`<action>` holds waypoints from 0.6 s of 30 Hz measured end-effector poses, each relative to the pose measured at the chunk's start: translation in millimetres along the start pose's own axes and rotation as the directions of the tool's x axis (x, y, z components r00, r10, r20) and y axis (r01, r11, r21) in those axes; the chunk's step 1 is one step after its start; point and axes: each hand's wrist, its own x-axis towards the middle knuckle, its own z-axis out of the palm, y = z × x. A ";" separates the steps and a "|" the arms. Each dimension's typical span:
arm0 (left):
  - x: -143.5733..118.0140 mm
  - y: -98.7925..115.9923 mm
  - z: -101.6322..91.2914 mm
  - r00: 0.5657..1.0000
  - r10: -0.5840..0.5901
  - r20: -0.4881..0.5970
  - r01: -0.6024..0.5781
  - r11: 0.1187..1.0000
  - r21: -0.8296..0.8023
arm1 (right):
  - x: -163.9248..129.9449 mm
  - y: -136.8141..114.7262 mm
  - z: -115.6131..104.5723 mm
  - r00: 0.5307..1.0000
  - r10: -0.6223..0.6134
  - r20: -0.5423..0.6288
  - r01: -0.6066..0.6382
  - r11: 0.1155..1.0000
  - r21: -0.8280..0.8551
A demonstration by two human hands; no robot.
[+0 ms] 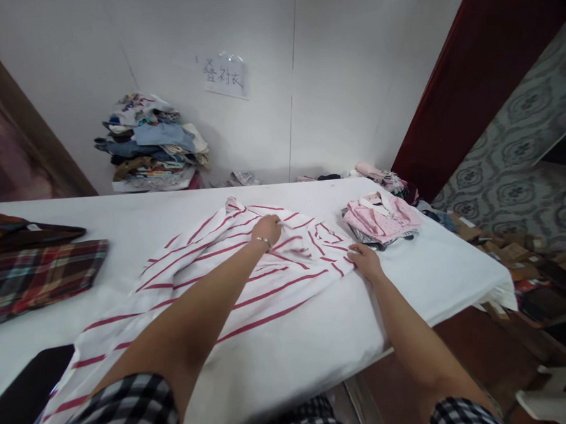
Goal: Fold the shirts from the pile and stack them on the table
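Striped shirt (pixel 248 272) lies under both: left hand (pixel 266 229) pinches its fabric, right hand (pixel 365 261) grips its edge.

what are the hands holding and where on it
Both hands are on the red-striped white shirt spread on the table: the left hand pinches fabric near the collar end, and the right hand grips its right edge.

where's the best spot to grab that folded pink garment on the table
Probably the near folded edge of the pink garment, coming from the person's side: it lies flat atop a small stack, so fingers could slide under that edge. The right hand is nearest; the left hand rests on the striped shirt.
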 end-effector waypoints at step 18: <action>-210.4 13.6 3.8 0.660 0.704 0.263 -0.658 0.710 -0.251 | -0.6 -3.7 -1.5 0.995 -0.097 0.038 0.102 0.984 -0.147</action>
